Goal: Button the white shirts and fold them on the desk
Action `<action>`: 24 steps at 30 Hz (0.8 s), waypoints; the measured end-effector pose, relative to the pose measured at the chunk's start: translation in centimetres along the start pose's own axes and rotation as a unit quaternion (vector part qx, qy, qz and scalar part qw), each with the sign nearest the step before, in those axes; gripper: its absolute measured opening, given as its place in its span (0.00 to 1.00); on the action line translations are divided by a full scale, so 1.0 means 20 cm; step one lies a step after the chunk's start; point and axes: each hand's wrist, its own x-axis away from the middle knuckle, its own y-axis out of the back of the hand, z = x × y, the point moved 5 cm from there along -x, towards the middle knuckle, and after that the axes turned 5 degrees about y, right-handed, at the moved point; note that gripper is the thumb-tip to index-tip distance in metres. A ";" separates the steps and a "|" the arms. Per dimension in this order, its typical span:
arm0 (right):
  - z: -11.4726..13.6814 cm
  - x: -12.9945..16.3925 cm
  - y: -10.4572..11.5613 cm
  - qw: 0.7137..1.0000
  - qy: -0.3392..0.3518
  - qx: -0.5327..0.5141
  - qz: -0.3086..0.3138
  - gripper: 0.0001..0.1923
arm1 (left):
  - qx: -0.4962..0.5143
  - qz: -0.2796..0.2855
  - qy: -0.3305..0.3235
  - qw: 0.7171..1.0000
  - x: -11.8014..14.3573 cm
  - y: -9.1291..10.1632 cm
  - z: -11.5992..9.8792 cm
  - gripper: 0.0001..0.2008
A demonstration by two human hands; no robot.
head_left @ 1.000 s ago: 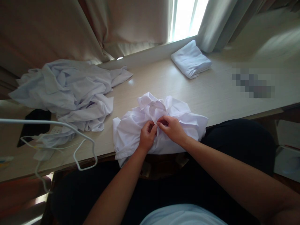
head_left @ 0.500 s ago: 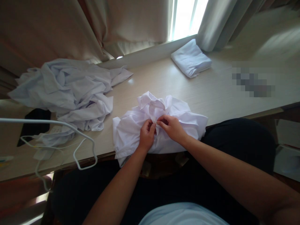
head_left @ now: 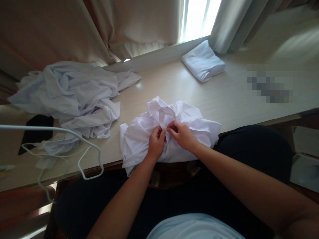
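Note:
A crumpled white collared shirt [head_left: 139, 136] lies at the table's front edge, its collar [head_left: 166, 114] standing up toward the far side. My left hand [head_left: 157, 141] pinches the cloth just below the collar, thumb against fingers. Close beside it, almost fingertip to fingertip, my right hand [head_left: 181, 134] pinches the same spot from the right. Whatever small part of the shirt lies between the fingertips is too small to make out. Some of the shirt's lower edge hangs over the table edge toward my lap.
A heap of white shirts [head_left: 74, 93] covers the left of the table [head_left: 154, 79]. A folded white garment [head_left: 203, 63] sits near the window. At left are a dark flat object [head_left: 37, 131], a white metal tube [head_left: 89, 144] and a power strip [head_left: 47, 162]. Curtains [head_left: 144, 23] hang behind.
Almost nothing differs. Both hands keep their pinch on the shirt below the collar, and the view shifts very slightly.

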 end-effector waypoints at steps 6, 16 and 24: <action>-0.01 0.00 -0.01 1.000 -0.005 0.006 0.005 0.04 | -0.001 0.001 -0.004 1.000 0.00 0.00 0.00 0.11; 0.02 -0.01 0.01 0.999 -0.014 0.033 0.023 0.05 | -0.005 0.006 -0.002 1.000 0.00 0.01 0.00 0.10; 0.01 -0.01 0.01 0.999 -0.021 0.042 0.027 0.05 | 0.000 0.011 0.000 1.000 0.00 0.00 0.00 0.11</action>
